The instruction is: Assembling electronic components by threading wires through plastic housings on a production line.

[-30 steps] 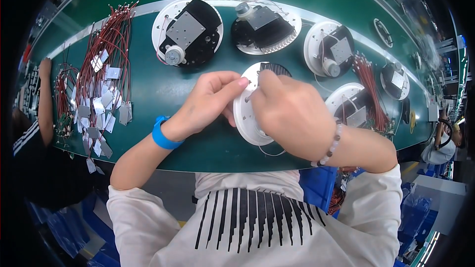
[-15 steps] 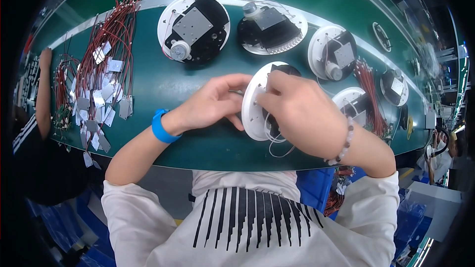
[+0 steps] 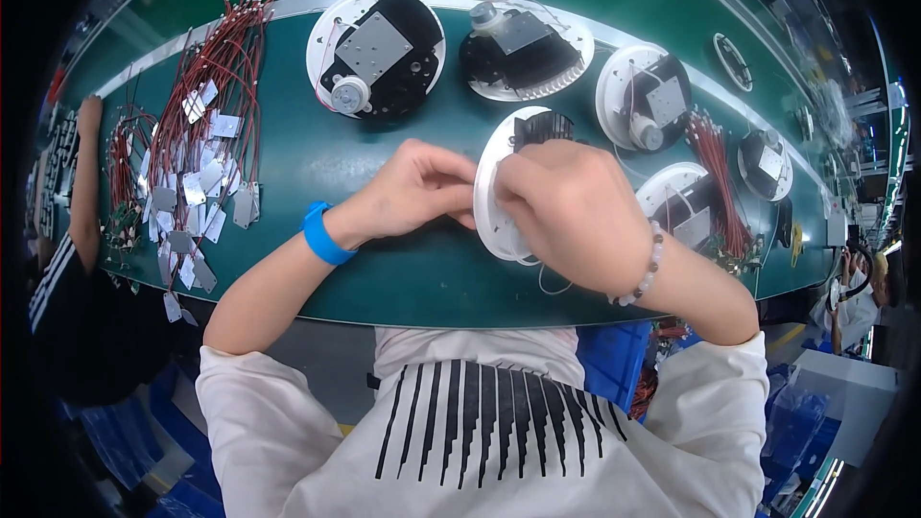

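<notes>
A round white housing (image 3: pixel 492 201) with a black ribbed part (image 3: pixel 544 125) stands nearly on edge above the mat. My left hand (image 3: pixel 419 190) is closed at its left side, thumb and fingers pinched together at the back of the disc. On the face side, my right hand (image 3: pixel 580 216) is curled, with its fingertips pressed near the middle; its knuckles hide what they hold. A thin white wire (image 3: pixel 551 285) loops out below my right hand.
Several similar round units, one with a metal plate (image 3: pixel 375 48), stand along the far side and right. Left lies a heap of small metal plates with red wires (image 3: pixel 206 177). More red wires (image 3: pixel 718 182) lie at right. A co-worker's arm (image 3: pixel 86 173) reaches in at far left.
The housing has moved slightly up and turned more edge-on. My left fingers have drawn closer together at its back. My right hand has moved a little left with its fingers on the disc.
</notes>
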Tool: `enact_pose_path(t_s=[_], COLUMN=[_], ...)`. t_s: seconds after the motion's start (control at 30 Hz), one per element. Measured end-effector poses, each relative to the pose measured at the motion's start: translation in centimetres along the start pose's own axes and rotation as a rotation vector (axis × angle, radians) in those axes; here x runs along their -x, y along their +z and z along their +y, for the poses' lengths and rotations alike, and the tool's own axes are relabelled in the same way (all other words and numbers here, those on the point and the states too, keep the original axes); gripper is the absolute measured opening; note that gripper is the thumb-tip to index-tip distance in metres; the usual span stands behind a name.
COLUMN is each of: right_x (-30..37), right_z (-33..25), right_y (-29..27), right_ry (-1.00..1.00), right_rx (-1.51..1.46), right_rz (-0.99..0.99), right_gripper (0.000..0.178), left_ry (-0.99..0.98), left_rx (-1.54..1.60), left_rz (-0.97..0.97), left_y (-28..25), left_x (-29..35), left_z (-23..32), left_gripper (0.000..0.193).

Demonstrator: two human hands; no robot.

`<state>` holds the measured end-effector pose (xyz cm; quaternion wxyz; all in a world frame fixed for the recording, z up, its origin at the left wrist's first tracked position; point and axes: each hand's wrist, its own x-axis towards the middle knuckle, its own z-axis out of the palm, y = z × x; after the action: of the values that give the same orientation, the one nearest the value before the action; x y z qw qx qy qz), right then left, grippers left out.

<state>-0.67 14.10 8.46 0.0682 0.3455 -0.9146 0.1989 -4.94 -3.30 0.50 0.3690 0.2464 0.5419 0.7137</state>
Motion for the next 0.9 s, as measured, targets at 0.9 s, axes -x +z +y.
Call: enact_pose_path(t_s=[0.9], right_x=[-1.1], right_z=[1.5], right_y=[0.9], right_ry=[0.454], right_rx=[-0.272], right_rz=[-0.109], right_gripper=[0.046], left_ry=[0.074], left_rx=[-0.484], left_rz=[0.631], left_y=[-4.7], left_x=[4.7], left_z=[5.2], left_gripper=[0.01])
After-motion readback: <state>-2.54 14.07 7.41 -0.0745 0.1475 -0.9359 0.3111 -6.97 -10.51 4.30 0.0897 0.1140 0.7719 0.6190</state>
